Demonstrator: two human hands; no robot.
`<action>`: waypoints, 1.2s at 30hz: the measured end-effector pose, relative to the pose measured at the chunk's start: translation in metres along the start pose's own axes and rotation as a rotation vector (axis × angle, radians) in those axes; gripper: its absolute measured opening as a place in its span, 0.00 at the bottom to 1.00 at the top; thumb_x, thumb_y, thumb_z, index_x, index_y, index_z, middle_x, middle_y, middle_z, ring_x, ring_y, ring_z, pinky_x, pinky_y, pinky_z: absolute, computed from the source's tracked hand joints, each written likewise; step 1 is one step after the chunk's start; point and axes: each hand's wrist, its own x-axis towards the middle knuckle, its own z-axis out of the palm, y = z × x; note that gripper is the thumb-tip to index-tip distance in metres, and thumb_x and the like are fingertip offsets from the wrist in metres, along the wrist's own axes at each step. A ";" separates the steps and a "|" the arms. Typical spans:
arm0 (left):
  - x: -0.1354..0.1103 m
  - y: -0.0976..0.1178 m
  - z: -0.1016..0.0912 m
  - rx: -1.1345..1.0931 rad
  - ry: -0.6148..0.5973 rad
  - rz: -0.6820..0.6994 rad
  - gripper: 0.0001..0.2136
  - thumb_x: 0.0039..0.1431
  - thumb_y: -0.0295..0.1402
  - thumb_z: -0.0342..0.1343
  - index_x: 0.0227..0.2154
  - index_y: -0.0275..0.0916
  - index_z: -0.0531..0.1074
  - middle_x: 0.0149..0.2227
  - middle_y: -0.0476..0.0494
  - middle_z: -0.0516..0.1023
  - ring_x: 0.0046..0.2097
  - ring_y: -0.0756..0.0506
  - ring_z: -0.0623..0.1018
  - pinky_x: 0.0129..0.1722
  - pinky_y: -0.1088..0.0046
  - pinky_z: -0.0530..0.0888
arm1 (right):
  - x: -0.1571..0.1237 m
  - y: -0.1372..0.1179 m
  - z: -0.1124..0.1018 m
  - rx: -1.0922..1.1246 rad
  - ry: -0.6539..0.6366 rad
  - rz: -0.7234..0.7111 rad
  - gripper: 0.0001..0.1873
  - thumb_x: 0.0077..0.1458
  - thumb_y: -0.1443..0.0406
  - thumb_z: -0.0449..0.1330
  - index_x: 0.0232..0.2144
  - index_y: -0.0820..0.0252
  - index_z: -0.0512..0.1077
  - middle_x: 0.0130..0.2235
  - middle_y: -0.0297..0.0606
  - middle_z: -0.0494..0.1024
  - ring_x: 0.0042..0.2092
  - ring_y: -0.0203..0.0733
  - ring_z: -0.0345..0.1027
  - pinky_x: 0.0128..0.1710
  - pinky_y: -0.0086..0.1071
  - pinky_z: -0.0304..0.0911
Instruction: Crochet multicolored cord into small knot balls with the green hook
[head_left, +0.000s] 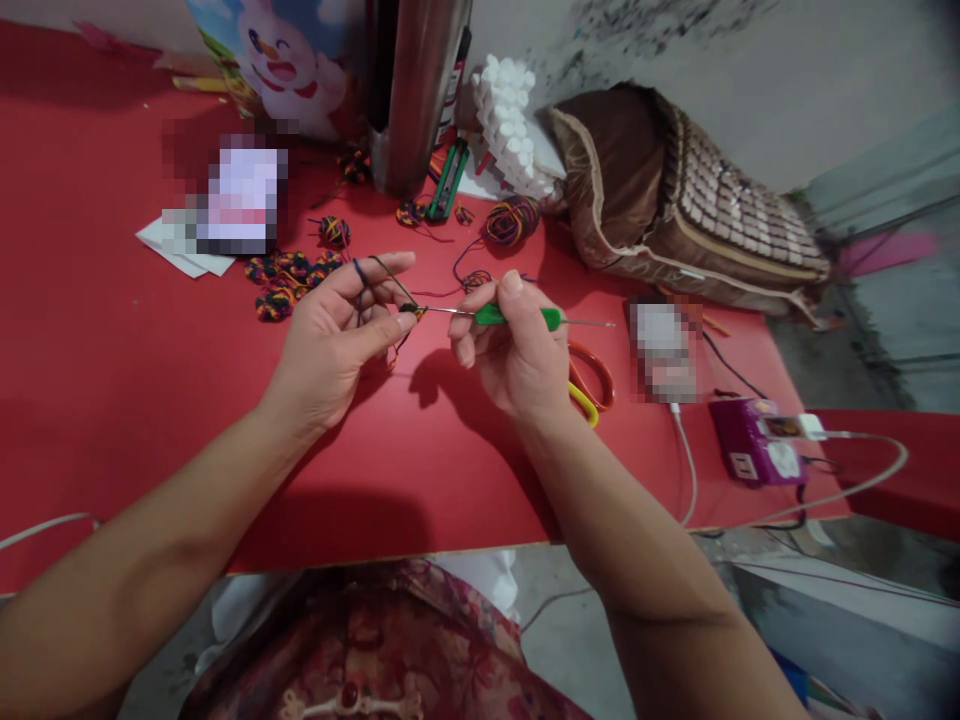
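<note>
My right hand grips the green handle of a crochet hook, whose metal tip points left. Between the thumb and fingers of my left hand is a small dark and orange crochet piece, mostly covered by the fingertips. Dark yarn loops round the raised left fingers and runs down to the piece. The hook's tip meets the crochet piece; whether it passes through a stitch I cannot tell. Beyond my hands lies a multicoloured yarn ball. Several crocheted pieces are heaped behind my left hand.
On the red table are orange and yellow scissor handles, a green box cutter and a tall metal cylinder. A brown cushion sits back right. A purple power block with cables stands near the right edge.
</note>
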 end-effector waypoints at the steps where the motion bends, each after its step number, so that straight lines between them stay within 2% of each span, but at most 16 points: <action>1: 0.000 0.000 0.000 -0.009 0.004 -0.003 0.21 0.50 0.19 0.74 0.47 0.43 0.87 0.37 0.48 0.80 0.30 0.53 0.72 0.28 0.79 0.75 | 0.000 0.000 0.000 0.004 -0.002 -0.003 0.28 0.64 0.40 0.71 0.28 0.56 0.80 0.24 0.30 0.81 0.19 0.30 0.67 0.19 0.26 0.69; 5: 0.000 0.000 0.001 -0.025 0.017 -0.018 0.19 0.51 0.19 0.73 0.46 0.42 0.88 0.36 0.48 0.80 0.30 0.53 0.71 0.27 0.79 0.73 | -0.001 -0.001 0.000 -0.013 -0.011 -0.005 0.28 0.66 0.40 0.70 0.28 0.56 0.80 0.24 0.30 0.80 0.18 0.30 0.66 0.19 0.26 0.69; 11: 0.000 0.001 -0.003 0.056 0.001 -0.023 0.21 0.53 0.20 0.74 0.50 0.42 0.86 0.39 0.46 0.81 0.32 0.51 0.73 0.28 0.76 0.73 | -0.002 -0.001 0.000 -0.046 -0.009 -0.004 0.29 0.64 0.39 0.70 0.28 0.56 0.80 0.23 0.30 0.80 0.19 0.30 0.67 0.20 0.26 0.70; 15: 0.001 0.002 -0.002 -0.013 0.020 -0.069 0.22 0.49 0.19 0.74 0.47 0.43 0.87 0.37 0.48 0.79 0.32 0.52 0.73 0.27 0.79 0.72 | -0.002 -0.001 -0.002 -0.084 -0.001 -0.016 0.29 0.65 0.38 0.69 0.28 0.56 0.80 0.24 0.31 0.80 0.19 0.31 0.69 0.21 0.27 0.71; 20: 0.001 0.005 0.000 -0.100 0.030 -0.137 0.22 0.46 0.16 0.73 0.44 0.42 0.88 0.35 0.50 0.77 0.28 0.55 0.68 0.22 0.83 0.66 | -0.004 0.000 -0.004 -0.069 0.003 -0.063 0.26 0.67 0.42 0.70 0.31 0.56 0.84 0.25 0.31 0.82 0.21 0.32 0.72 0.21 0.27 0.71; 29: 0.001 0.000 -0.002 -0.063 0.077 -0.083 0.19 0.51 0.17 0.72 0.45 0.43 0.87 0.35 0.50 0.78 0.25 0.55 0.67 0.20 0.81 0.69 | -0.008 0.003 -0.002 -0.099 0.015 -0.103 0.27 0.68 0.40 0.68 0.33 0.55 0.85 0.28 0.33 0.83 0.22 0.32 0.72 0.23 0.28 0.73; 36: 0.002 0.002 -0.003 -0.084 0.031 -0.088 0.22 0.47 0.17 0.77 0.45 0.42 0.87 0.35 0.50 0.78 0.28 0.55 0.71 0.21 0.83 0.70 | -0.006 0.007 -0.004 -0.030 -0.031 -0.144 0.23 0.69 0.44 0.69 0.34 0.55 0.87 0.29 0.33 0.84 0.24 0.32 0.74 0.23 0.26 0.72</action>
